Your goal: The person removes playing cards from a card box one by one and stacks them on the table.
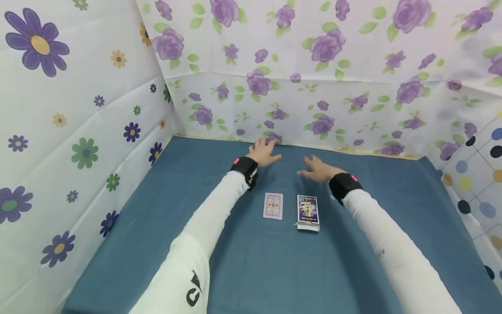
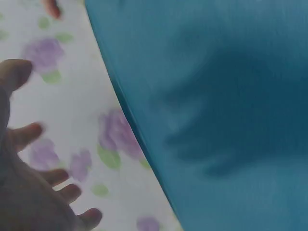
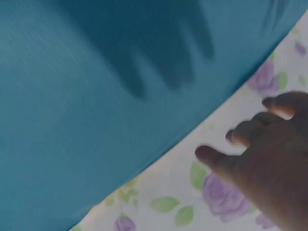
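Observation:
Both hands are held out over the far part of the blue table, fingers spread and nothing in them. The left hand (image 1: 262, 152) is near the back edge, its shadow falling on the cloth in the left wrist view. To its right, the right hand (image 1: 319, 169) has its fingers apart and loosely bent, pointing left. Nearer the person, a playing card or stack of cards (image 1: 273, 206) lies face down with an ornate back. Right of it lies a dark purple and yellow card box (image 1: 307, 211), its near end flap open toward the person.
A blue cloth (image 1: 259, 270) covers the table. Behind it hangs a white sheet with purple roses (image 1: 325, 46), and a flower-patterned sheet (image 1: 84, 152) borders the left side. A dotted sheet (image 1: 482, 174) stands at the right. Each wrist wears a black band.

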Demonstrator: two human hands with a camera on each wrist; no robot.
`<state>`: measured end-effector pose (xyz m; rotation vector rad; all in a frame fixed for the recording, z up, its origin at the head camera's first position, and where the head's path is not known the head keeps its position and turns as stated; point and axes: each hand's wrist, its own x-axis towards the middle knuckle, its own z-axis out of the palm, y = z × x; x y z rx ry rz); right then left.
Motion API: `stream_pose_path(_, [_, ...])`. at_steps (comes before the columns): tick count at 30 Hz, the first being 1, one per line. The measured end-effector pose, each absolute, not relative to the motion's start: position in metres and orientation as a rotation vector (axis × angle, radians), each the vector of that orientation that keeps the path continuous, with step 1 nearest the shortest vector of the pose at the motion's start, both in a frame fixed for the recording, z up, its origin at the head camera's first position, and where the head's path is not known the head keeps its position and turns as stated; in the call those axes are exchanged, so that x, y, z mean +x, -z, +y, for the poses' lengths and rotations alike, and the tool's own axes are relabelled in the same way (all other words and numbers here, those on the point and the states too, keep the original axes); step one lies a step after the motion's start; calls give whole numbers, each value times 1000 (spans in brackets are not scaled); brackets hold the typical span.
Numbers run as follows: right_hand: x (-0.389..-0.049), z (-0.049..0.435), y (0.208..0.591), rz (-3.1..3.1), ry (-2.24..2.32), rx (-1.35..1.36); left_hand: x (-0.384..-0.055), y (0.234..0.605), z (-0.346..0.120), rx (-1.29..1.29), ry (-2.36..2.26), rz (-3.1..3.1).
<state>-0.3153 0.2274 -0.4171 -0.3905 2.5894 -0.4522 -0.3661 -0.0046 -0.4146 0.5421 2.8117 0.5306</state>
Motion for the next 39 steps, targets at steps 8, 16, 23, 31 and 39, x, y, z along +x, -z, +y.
stream_pose_path(8, [-261, 230, 451, 2530, 500, -800, -303, 433, -3, 824, -712, 2636])
stream_pose_path(16, [-228, 236, 464, 2589, 327, -1042, -253, 455, -1, 909, -794, 2491])
stream_pose_path(23, [-216, 235, 458, 2734, 300, -682, -232, 464, 5, 1000, -854, 2513])
stream_pose_path(31, [-216, 242, 470, 2859, 353, -818, -230, 470, 16, 1040, -904, 2474])
stream_pose_path(39, [-208, 243, 461, 2951, 480, -816, -227, 471, 19, 832, -1085, 2478])
